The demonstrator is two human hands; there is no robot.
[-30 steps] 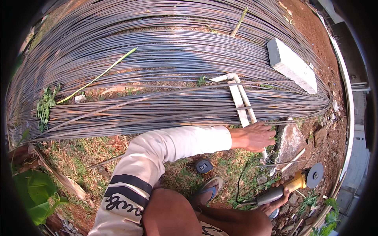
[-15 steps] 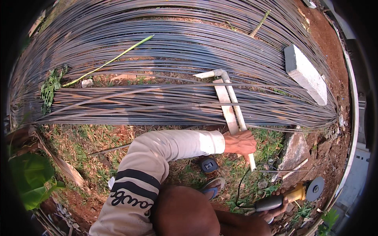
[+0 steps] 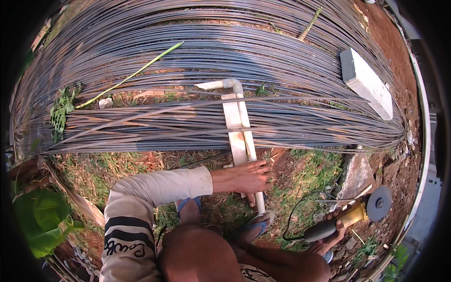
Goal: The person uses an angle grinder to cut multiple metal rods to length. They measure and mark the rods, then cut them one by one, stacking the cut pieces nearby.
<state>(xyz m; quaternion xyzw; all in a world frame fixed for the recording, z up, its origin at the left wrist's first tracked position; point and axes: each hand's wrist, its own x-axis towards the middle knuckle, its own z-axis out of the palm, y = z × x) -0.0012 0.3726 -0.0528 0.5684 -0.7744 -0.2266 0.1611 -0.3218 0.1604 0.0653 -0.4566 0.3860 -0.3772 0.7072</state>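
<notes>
My left hand (image 3: 249, 176), its arm in a pale sleeve with dark stripes, is closed over the lower part of a whitish pipe (image 3: 246, 117) with an elbow at its far end. Beside the pipe lies a flat pale board (image 3: 231, 113), partly under that hand. Both reach across the near bundle of steel bars (image 3: 178, 123), and a few bars cross over them. At the lower right my right hand (image 3: 334, 229) grips a yellow and black angle grinder (image 3: 345, 219) with a grey disc (image 3: 379, 203), which points up and right. My knee hides part of the right arm.
A white block (image 3: 368, 84) rests on the bars at right. A green stalk (image 3: 131, 74) and a leafy clump (image 3: 62, 110) lie at left. The grinder's black cord (image 3: 292, 214) loops over the grass. My sandalled foot (image 3: 253, 228) stands below the pipe; a concrete slab (image 3: 355, 174) lies right.
My left hand has moved left and slightly down, and the pipe and board have shifted left with it. My right hand still holds the angle grinder, now slightly higher.
</notes>
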